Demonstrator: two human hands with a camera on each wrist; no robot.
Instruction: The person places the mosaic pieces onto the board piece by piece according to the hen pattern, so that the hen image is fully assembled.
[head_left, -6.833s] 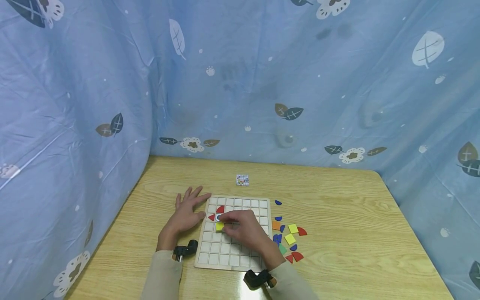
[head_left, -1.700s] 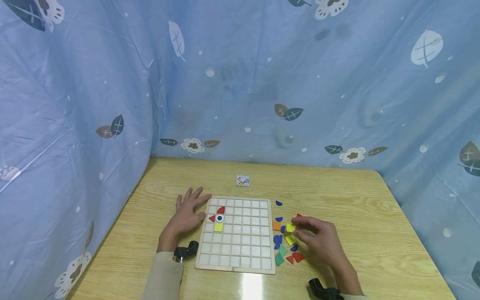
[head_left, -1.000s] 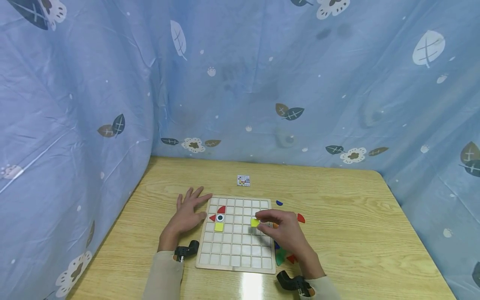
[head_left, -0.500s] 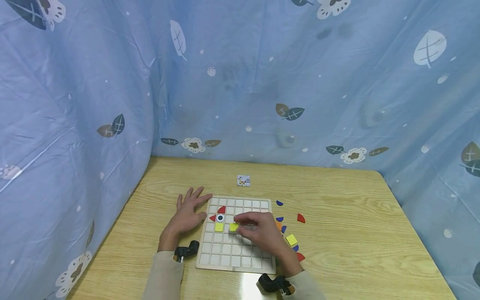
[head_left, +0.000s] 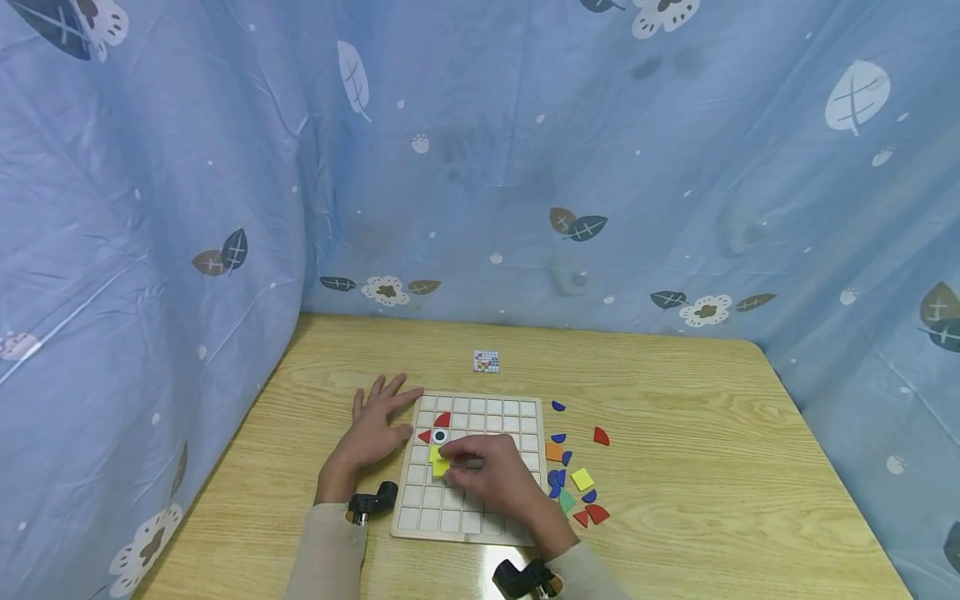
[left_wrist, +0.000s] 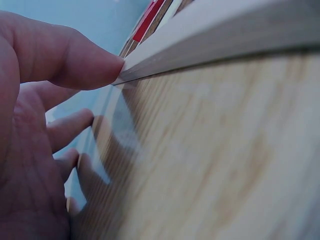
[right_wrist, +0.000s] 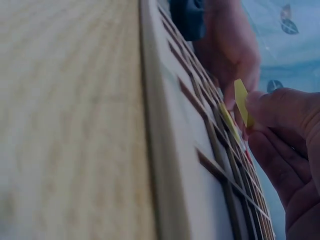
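Note:
My right hand (head_left: 491, 475) pinches a yellow square tile (head_left: 440, 469) between thumb and fingers, over the left part of the wooden grid board (head_left: 512, 408). In the right wrist view the yellow tile (right_wrist: 242, 102) is tilted, above the cells. Just behind it another yellow square (head_left: 434, 452) lies in a cell, partly covered. Beyond that are a white tile with a black-ringed dot (head_left: 439, 436), a red triangle (head_left: 425, 436) and a red quarter circle (head_left: 443, 419). My left hand (head_left: 371, 429) lies spread at the board's left edge, its thumb (left_wrist: 95, 62) touching the side.
Right of the board lie loose tiles: several blue half circles (head_left: 558, 406), an orange square (head_left: 554, 451), a yellow square (head_left: 582, 479), a green piece (head_left: 566, 500) and red pieces (head_left: 597, 513). A small patterned card (head_left: 486, 361) lies behind the board. A blue curtain (head_left: 480, 167) surrounds the table.
My right hand left the first yellow square in its cell, went to the loose tiles, picked up another yellow square and carried it left over the board. The left hand stayed put.

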